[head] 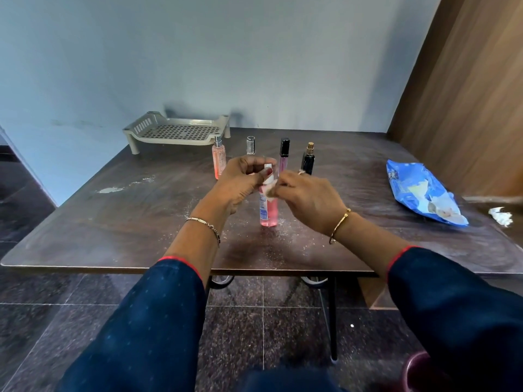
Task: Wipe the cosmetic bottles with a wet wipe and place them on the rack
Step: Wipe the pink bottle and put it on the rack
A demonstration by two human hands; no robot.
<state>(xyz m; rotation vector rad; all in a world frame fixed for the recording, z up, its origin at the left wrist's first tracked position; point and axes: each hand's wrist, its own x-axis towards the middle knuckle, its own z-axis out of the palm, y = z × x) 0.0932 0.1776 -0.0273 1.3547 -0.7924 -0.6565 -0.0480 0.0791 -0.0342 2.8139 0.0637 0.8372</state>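
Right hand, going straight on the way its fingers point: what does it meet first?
The pink bottle, against which its wet wipe seems pressed; the left hand gripping the bottle's top lies just beyond, though depth is unclear.

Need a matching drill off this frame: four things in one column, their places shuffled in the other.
1 rack
2 wipes packet
3 pink bottle
4 wet wipe

A right side of the table
B left hand's grip
C back left of the table
D right hand's grip

Pairs: 1-C, 2-A, 3-B, 4-D
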